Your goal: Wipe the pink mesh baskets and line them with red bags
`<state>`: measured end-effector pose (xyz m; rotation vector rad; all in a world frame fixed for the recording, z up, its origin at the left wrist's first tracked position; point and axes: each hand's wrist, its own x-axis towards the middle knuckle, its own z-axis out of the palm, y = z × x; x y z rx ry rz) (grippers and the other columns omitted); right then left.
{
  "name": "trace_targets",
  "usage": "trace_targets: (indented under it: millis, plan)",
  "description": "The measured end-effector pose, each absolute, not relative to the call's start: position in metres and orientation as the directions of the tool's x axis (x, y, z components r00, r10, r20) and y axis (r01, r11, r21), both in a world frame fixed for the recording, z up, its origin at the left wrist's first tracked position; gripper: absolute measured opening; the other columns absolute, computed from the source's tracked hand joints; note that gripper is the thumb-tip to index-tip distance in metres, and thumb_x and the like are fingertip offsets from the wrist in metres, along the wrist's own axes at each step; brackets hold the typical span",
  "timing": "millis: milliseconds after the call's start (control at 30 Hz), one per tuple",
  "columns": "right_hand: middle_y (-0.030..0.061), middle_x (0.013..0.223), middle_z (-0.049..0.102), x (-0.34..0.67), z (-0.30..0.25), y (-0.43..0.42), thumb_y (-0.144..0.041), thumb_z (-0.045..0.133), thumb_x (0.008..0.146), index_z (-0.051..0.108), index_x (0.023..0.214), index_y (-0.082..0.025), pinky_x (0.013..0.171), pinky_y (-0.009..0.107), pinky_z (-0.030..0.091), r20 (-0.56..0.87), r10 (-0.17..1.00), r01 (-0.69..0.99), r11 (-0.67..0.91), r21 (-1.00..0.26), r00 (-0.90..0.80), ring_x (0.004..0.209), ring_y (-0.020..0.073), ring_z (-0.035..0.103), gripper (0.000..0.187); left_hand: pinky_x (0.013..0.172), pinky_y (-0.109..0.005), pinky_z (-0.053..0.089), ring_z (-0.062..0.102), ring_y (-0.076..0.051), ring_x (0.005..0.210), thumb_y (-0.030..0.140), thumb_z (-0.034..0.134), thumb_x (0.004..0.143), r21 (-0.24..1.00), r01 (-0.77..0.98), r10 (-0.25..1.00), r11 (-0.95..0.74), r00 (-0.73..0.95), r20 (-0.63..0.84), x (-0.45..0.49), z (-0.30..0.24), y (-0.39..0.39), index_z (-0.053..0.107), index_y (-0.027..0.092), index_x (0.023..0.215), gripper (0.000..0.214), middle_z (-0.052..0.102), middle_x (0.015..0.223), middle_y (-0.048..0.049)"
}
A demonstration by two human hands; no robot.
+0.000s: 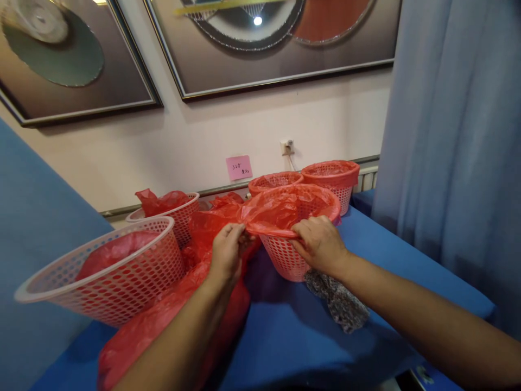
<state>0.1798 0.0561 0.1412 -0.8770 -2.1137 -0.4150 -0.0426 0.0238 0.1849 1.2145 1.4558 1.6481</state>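
Observation:
A white perforated plastic basket (285,259) stands in front of me, with a red plastic bag (280,210) lining it and folded over its rim. My left hand (228,247) is closed, pinching the bag's edge at the left side of the rim. At the front right of the rim, the fingers of my right hand (322,243) are wrapped over the folded bag edge. More red plastic bags (179,320) lie in a loose heap under and beside my left forearm. Below my right wrist is a crumpled grey speckled cloth-like bundle (340,301).
Two bag-lined baskets (330,172) stand behind, by the wall. On the left are two baskets (134,282) with red bags loosely inside. A blue-covered table (280,336) carries everything. A blue curtain (451,136) hangs at right; a pink note (239,168) and socket (287,147) are on the wall.

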Motion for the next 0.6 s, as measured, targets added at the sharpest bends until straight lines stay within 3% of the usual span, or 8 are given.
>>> trace_targets:
  millis: [133,267,433,500,600]
  plan:
    - [0.0039,0.085,0.072,0.187,0.146,0.056,-0.041,0.07,0.094,0.067,0.093,-0.019,0.076,0.036,0.031,0.74,0.495,0.657,0.748,-0.097,-0.455,0.08,0.0219,0.061,0.022,0.06,-0.029,0.057,0.067,-0.016,0.057,0.028,0.065,0.074,0.993,-0.108,0.933,-0.037,-0.36,-0.004,-0.043,0.154,0.015,0.057,0.02,0.07,0.012,0.065,0.064,-0.0026]
    - [0.004,0.083,0.073,0.195,0.153,0.053,-0.055,0.063,0.098,0.069,0.095,-0.019,0.077,0.036,0.036,0.721,0.553,0.603,0.762,-0.236,-0.417,0.078,0.0219,0.064,0.037,0.065,-0.026,0.06,0.074,-0.016,0.066,0.022,0.065,0.076,0.971,-0.239,0.933,0.003,-0.348,-0.088,-0.039,0.136,0.009,0.063,0.019,0.075,0.004,0.073,0.074,-0.0045]
    - [0.0023,0.093,0.076,0.199,0.163,0.052,-0.04,0.062,0.1,0.069,0.094,-0.022,0.08,0.034,0.043,0.71,0.61,0.451,0.775,-0.442,-0.351,0.086,0.0193,0.068,0.02,0.062,-0.026,0.059,0.074,-0.016,0.066,0.02,0.07,0.073,0.961,-0.278,0.934,0.002,-0.343,-0.101,-0.033,0.128,0.012,0.065,0.017,0.076,0.006,0.074,0.075,-0.0055]
    - [0.0018,0.093,0.075,0.199,0.163,0.054,-0.032,0.065,0.096,0.068,0.094,-0.022,0.08,0.033,0.043,0.704,0.613,0.456,0.773,-0.442,-0.357,0.087,0.0191,0.068,0.011,0.065,-0.027,0.059,0.073,-0.016,0.067,0.02,0.07,0.073,0.963,-0.264,0.929,-0.044,-0.365,-0.058,-0.033,0.129,0.017,0.066,0.017,0.08,0.008,0.075,0.078,-0.0055]
    - [0.0017,0.088,0.071,0.199,0.158,0.059,-0.018,0.063,0.088,0.063,0.09,-0.021,0.079,0.034,0.039,0.698,0.573,0.536,0.784,-0.313,-0.43,0.084,0.0197,0.063,0.004,0.072,-0.027,0.06,0.075,-0.017,0.08,0.016,0.069,0.07,0.967,-0.209,0.91,-0.144,-0.412,0.046,-0.038,0.135,0.023,0.068,0.019,0.093,0.023,0.077,0.095,-0.0061]
